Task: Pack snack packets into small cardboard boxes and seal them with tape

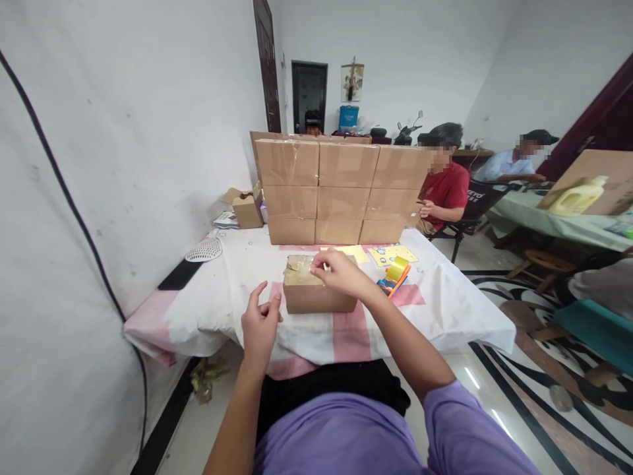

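A small cardboard box [311, 295] sits on the white and pink tablecloth [237, 284] in front of me. My right hand [339, 270] rests on the box's top, fingers pinched at the taped flap; what it pinches is too small to make out. My left hand [260, 323] hovers just left of the box near the table's front edge, fingers loosely curled and apart, holding nothing. A tape dispenser with a yellow roll [395, 274] lies just right of the box.
A wall of stacked cardboard boxes [341, 191] fills the table's back. A smaller open box [247, 210] and a white perforated disc [204, 250] lie at the left. Yellow sheets [393, 254] lie behind the dispenser. Two seated people [445, 185] work at the right.
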Tool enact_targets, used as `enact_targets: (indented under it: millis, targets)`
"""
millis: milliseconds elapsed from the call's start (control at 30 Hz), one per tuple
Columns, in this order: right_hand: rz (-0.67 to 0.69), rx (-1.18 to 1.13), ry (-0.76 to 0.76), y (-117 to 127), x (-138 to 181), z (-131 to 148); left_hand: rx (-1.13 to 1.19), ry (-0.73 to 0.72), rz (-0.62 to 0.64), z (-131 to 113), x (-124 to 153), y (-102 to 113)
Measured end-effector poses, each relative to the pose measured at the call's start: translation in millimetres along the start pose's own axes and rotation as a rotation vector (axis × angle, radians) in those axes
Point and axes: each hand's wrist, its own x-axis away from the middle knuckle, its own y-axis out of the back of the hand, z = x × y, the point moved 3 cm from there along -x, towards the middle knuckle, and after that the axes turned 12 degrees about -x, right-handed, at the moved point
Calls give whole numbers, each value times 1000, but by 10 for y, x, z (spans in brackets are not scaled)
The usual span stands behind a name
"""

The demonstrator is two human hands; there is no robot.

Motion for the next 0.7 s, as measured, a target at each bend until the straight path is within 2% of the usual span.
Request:
enact_targets:
  millis: [100,167,233,333,400,600,700]
  targets:
    - [87,-144,-74,43,-251,-93,-22,-103,-36,23,-75,71]
    - [209,-154,-173,-33,-437,-192,-86,-200,-3,10,-144,45]
    - [275,-88,-247,-140,-597,-298,-220,-281,66,-2,-226,-33]
    - [269,18,-287,-277,-737,-432,-472,-334,143,19,-332,-169]
    - [261,82,-294,-333,-758,-490,-551,-336,158,47,-362,-226]
    - [250,255,-268,-401,-711,-494,-579,-321,162,97,-316,-262]
    - [133,370,-273,-412,-729,-450,-593,-306,166,97,-308,-266]
